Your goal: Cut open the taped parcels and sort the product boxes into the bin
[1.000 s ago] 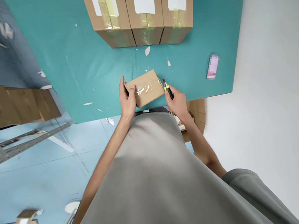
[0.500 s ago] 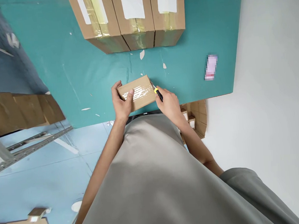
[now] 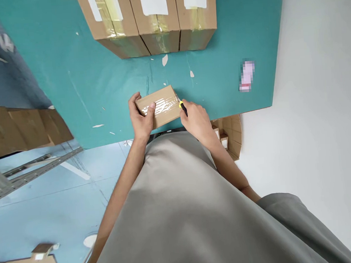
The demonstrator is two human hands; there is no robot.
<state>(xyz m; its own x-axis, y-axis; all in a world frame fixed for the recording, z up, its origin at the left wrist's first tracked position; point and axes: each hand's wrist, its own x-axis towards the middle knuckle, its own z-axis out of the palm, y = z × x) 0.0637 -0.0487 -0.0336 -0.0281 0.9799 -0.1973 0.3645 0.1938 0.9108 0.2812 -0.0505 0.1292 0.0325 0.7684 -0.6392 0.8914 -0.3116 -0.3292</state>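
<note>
A small brown cardboard box (image 3: 169, 112) with shiny clear tape over its top lies slightly turned near the front edge of the green table. My left hand (image 3: 142, 117) grips its left end, thumb on the top face and fingers around the far side. Held in my right hand (image 3: 196, 120) is a black and yellow utility knife (image 3: 183, 107). Its blade meets the box's right end, near the far corner. How deep the blade sits cannot be made out.
Three taped cartons with white labels (image 3: 156, 24) stand side by side at the table's (image 3: 100, 80) back. A pixelated pinkish item (image 3: 246, 76) lies to the right. Below the right edge is an open carton (image 3: 236, 137) holding small boxes. A metal frame (image 3: 37, 173) stands at left.
The knife has shifted very slightly along the box's right end. Both hands keep their holds, and the whole view has moved a little.
</note>
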